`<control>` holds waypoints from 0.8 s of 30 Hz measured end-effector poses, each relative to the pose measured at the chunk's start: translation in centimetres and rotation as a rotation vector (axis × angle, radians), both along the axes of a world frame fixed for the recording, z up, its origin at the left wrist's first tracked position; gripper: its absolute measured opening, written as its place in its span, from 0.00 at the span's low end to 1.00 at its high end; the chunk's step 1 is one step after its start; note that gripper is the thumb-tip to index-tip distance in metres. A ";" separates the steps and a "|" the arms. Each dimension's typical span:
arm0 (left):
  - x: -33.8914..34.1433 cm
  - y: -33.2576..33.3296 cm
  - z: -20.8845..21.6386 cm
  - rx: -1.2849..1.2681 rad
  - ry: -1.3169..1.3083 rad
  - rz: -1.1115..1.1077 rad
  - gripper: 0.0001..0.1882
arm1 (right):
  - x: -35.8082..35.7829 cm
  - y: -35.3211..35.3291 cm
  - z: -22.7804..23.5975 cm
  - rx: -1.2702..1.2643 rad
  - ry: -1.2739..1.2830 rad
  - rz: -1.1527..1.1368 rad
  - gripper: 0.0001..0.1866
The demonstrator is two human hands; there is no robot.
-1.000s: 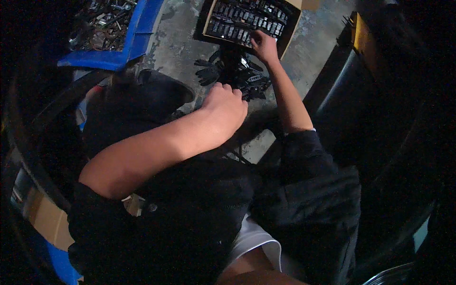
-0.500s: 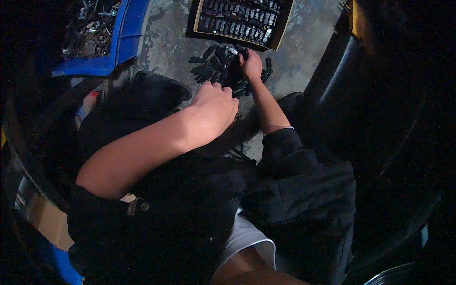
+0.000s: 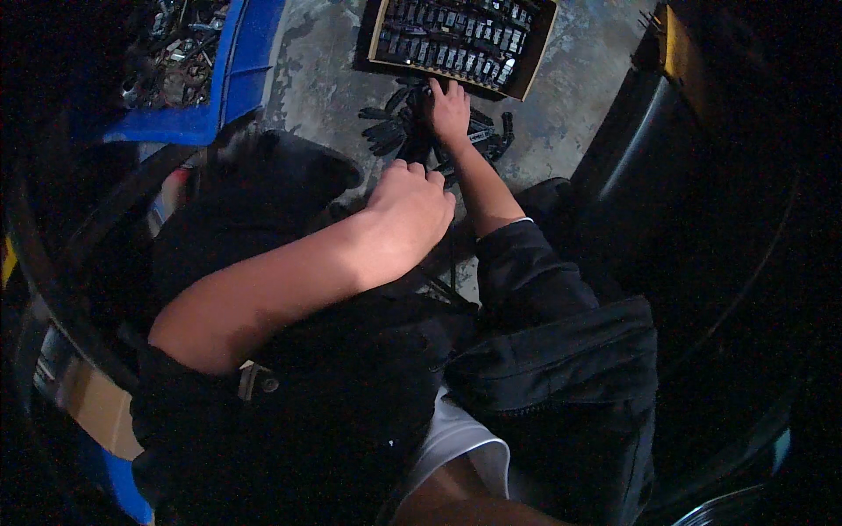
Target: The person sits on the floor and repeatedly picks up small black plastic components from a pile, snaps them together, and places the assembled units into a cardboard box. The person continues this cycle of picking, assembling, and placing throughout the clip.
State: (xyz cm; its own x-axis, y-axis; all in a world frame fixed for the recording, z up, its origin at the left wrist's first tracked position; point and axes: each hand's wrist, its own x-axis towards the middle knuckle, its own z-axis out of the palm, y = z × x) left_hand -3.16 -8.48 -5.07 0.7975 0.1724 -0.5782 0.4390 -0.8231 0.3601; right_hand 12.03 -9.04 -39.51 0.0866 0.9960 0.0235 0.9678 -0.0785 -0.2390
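A loose pile of slim black parts (image 3: 383,131), too dark to name exactly, lies on the floor in front of me. Over the pile's far side reaches my right hand (image 3: 451,116), back up, with its visible fingers apart and the tips partly lost against the black parts. My left hand (image 3: 410,206) is nearer to me, at the pile's near edge. Its knuckles are bent and its fingers curl down out of sight, closed; whatever they hold is hidden beneath the hand.
Just beyond the pile stands an open cardboard box (image 3: 445,77) with rows of small black and silvery parts. A blue bin (image 3: 215,118) of mixed metal pieces is at the far left. To the right is a dark, rounded, shiny object (image 3: 621,131) beside a yellow piece (image 3: 682,53).
My right hand has shifted left across the pile and now covers the silvery piece seen before. My left hand stays curled at the near edge. The whole view has shifted slightly.
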 end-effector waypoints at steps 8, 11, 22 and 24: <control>-0.5 0.3 0.4 0.011 -0.037 -0.022 0.15 | -0.8 1.1 -1.4 0.185 0.198 0.092 0.22; -0.7 0.5 0.4 0.008 -0.023 -0.036 0.15 | -1.9 1.8 -1.4 0.086 0.227 0.056 0.21; -1.8 2.0 0.2 -0.024 0.039 -0.063 0.15 | -0.6 1.1 2.1 -0.224 0.257 -0.059 0.24; -1.8 2.4 0.1 -0.013 0.025 -0.041 0.15 | 0.2 0.5 2.9 -0.261 0.321 -0.156 0.24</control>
